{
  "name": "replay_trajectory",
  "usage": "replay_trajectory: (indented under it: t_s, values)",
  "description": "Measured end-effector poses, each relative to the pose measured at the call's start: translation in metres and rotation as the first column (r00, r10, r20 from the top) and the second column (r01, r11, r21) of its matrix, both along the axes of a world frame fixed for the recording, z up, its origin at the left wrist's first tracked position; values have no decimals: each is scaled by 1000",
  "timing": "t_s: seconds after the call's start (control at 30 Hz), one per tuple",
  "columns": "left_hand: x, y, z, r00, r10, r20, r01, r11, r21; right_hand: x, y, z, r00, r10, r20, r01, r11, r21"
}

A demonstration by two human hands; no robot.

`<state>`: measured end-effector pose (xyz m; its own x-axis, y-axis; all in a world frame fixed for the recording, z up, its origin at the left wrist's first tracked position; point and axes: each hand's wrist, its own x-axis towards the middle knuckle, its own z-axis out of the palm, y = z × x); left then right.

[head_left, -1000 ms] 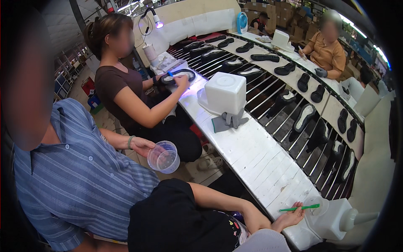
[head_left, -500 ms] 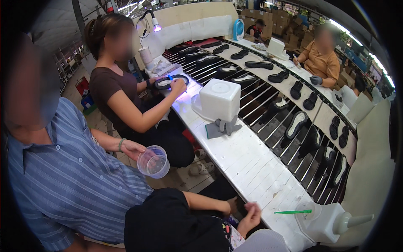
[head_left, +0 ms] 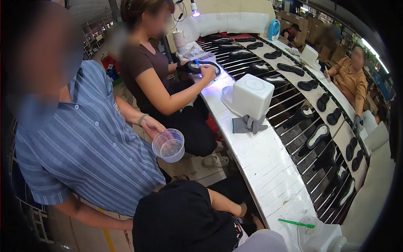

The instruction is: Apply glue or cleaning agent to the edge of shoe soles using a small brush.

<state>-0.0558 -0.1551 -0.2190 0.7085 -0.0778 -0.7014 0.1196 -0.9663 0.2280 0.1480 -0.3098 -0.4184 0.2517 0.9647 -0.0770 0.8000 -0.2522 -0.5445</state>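
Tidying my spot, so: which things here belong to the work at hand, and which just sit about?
In use: green brush; small clear cup; white bottle.
Lying about: white box; grey cloth; soles on the rack.

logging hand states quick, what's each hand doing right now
left hand: not in view.
right hand: low beside the white table, mostly hidden; grip cannot be told, nothing seen in it.

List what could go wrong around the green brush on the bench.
The green brush lies across a small clear cup near the end of the white bench; a knock might tip both. The co-worker's clear tub is held tilted over the floor and may spill.
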Motion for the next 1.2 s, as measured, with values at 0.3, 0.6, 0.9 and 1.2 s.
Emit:
replay_trajectory:
  t_s: [0.3, 0.6, 0.9, 1.2]
  values:
    - [-14, -10, 18, 873, 428, 233, -353, 885, -304, 32, -62, 45, 997, -16, -74, 3, 987, -163]
    - [-20, -13, 15, 883, 424, 199, -355, 883, -307, 42, -59, 87, 989, 19, -146, -61, 954, -295]
    - [-15, -10, 25, 891, 421, 170, -352, 877, -327, 44, -38, 113, 977, 61, -203, -146, 887, -437]
    - [-17, -17, 14, 903, 353, 243, -277, 913, -298, 21, -10, 152, 971, 38, -236, -171, 801, -574]
